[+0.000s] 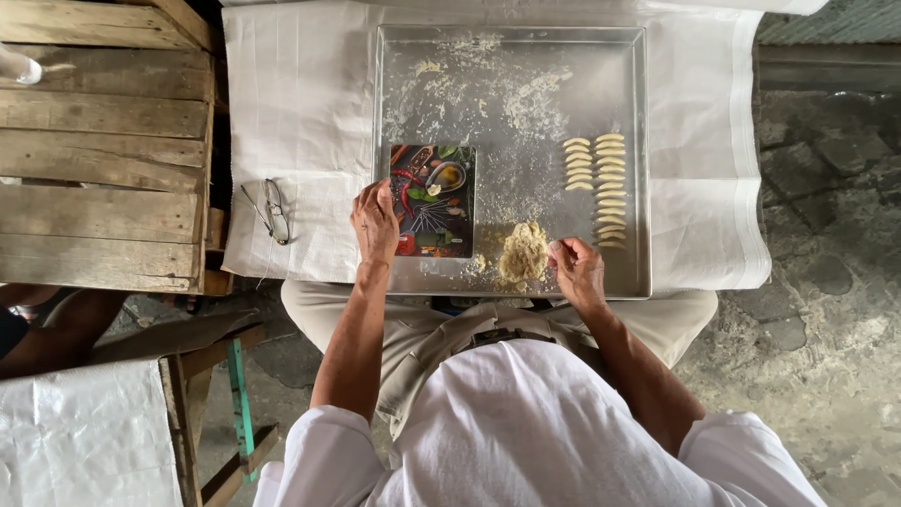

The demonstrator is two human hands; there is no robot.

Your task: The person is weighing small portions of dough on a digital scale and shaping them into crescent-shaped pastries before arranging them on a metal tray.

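The right hand [577, 270] sat low and right of centre in the frame, fingertips pinched together on a bit of dough at the edge of the dough lump [523, 252], w/ the rest of the hand curled. The left hand [375, 223] lay flat, fingers together, pressed on the lower left corner of a small printed board [434, 199] w/ a dark, colourful picture of vegetables & spices; it held nothing, just steadied the board. Both board & lump rested on the big metal tray [511, 160] in the middle of the frame, the lump just right of the board near the tray's bottom edge. Flour was scattered over the tray's centre & top. Towards the right side of the tray lay the shaped pieces [601, 183], small pale crescents in two neat columns, a short one & a longer one beside it. Judging by that, a fair no. were done, but a good lump was left, so I'd say the work was partway, maybe not yet half. The tray sat on a white woven sheet [300, 122]; a pair of glasses [269, 211] lay on it left of the tray, & a wooden crate [103, 141] filled the upper left.
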